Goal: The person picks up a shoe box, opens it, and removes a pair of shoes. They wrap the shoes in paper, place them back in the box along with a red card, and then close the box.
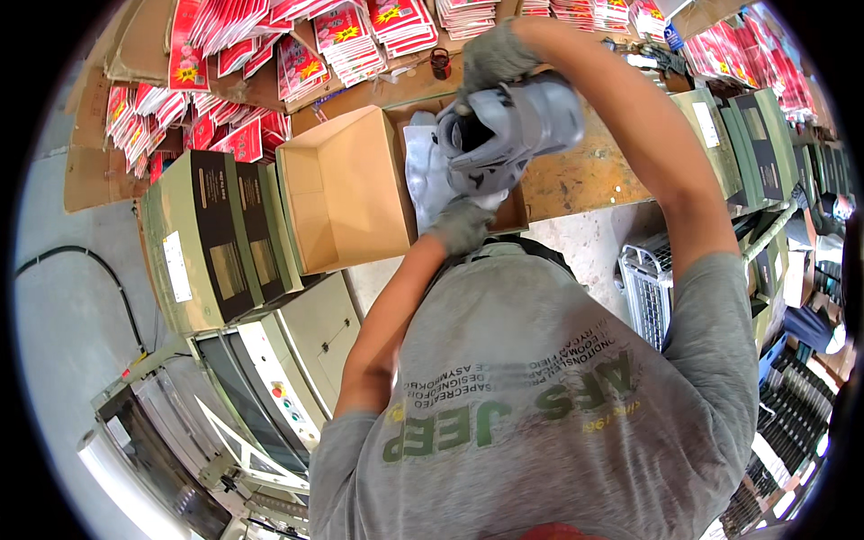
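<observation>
A pair of grey-blue shoes is held tilted above an open brown cardboard shoebox. My right hand, in a grey glove, grips the shoes from the far side, fingers closed around them. Crumpled pale grey wrapping paper lies in the box, partly beneath the shoes. My left hand, also gloved, is closed at the box's near side, against the paper and the lower end of the shoes. What its fingers hold is hidden. The box's lid stands open to the left.
Stacks of red printed packets line the far side of the wooden workbench. Green shoeboxes stand at left, and more boxes at right. A grey plastic crate sits below the bench; a machine with buttons is at lower left.
</observation>
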A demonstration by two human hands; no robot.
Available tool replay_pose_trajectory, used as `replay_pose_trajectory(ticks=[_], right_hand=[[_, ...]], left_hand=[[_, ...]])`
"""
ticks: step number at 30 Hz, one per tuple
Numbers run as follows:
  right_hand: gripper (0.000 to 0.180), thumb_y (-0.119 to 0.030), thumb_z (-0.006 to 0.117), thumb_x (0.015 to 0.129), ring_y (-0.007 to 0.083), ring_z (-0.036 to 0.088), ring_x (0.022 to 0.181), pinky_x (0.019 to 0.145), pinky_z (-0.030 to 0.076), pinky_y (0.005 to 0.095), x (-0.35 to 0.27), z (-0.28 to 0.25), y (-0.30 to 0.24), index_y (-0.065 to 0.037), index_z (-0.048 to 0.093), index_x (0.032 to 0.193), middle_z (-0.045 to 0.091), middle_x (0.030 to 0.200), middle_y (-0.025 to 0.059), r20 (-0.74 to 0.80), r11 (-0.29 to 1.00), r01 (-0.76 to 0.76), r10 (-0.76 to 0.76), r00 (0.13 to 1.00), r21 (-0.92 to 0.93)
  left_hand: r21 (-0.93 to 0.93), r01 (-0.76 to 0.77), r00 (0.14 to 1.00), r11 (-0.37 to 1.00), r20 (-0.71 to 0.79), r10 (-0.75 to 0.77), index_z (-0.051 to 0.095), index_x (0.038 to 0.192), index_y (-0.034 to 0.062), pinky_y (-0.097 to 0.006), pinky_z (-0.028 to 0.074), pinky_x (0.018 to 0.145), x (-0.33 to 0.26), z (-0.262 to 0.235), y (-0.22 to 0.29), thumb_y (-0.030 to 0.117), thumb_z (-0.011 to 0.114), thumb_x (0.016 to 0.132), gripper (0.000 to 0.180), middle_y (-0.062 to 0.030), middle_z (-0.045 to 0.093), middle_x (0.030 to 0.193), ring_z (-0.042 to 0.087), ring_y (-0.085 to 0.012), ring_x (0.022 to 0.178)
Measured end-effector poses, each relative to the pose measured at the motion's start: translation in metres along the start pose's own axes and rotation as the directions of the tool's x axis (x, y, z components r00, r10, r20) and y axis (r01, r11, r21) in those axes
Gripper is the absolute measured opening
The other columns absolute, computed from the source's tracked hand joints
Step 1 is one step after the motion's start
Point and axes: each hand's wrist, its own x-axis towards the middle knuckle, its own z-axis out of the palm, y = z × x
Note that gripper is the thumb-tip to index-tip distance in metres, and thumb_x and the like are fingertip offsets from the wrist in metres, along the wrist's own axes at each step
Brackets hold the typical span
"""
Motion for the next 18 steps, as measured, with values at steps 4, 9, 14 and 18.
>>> replay_pose_trajectory(ticks=[4, 9, 14, 18], right_hand=[[0.073, -0.072, 0.067, 0.083, 0.0324, 0.069, 0.096, 0.088, 0.054, 0.0483, 0.056, 0.024, 0.026, -0.008, 0.075, 0.117, 0.074, 0.104, 0.0142, 0.109, 0.991, -0.088, 0.076, 0.991, 0.104], [0.068, -0.054, 0.050, 0.100, 0.0330, 0.056, 0.129, 0.110, 0.041, 0.0493, 0.116, 0.155, 0.064, -0.007, 0.049, 0.148, 0.060, 0.141, 0.0164, -0.234, 0.868, -0.032, -0.098, 0.967, -0.495], [0.065, -0.045, 0.045, 0.103, 0.0329, 0.036, 0.149, 0.125, 0.018, 0.0478, 0.159, 0.218, 0.107, -0.004, 0.041, 0.154, 0.044, 0.157, 0.0172, -0.459, 0.898, -0.183, -0.023, 0.888, -0.399], [0.074, -0.049, 0.050, 0.099, 0.0386, 0.029, 0.151, 0.126, 0.015, 0.0511, 0.089, 0.240, 0.066, 0.001, 0.041, 0.152, 0.040, 0.157, 0.0239, -0.655, 0.956, -0.082, -0.130, 0.744, -0.283]], left_hand=[[0.002, 0.394, 0.887, 0.919, -0.264, -0.379, 0.068, 0.117, 0.0074, -0.053, 0.035, 0.115, -0.063, -0.023, 0.002, 0.027, 0.071, 0.077, 0.044, -0.0135, 0.065, 0.131, 0.055, -0.0379, 0.127], [0.068, 0.544, 0.657, 0.837, -0.655, -0.374, 0.054, 0.144, 0.0019, -0.057, 0.015, 0.124, -0.069, -0.009, -0.011, 0.039, 0.071, 0.084, 0.073, -0.0209, 0.043, 0.156, 0.034, -0.0400, 0.147], [0.073, 0.610, 0.748, 0.789, -0.381, -0.543, 0.034, 0.158, 0.0026, -0.054, 0.005, 0.126, -0.060, -0.006, -0.011, 0.059, 0.078, 0.075, 0.110, -0.0271, 0.011, 0.168, 0.007, -0.0458, 0.156], [0.055, 0.682, 0.690, 0.730, -0.381, -0.616, 0.030, 0.160, 0.0037, -0.053, 0.008, 0.126, -0.075, -0.009, -0.004, 0.056, 0.083, 0.071, 0.115, -0.0263, 0.014, 0.167, 0.010, -0.0451, 0.155]])
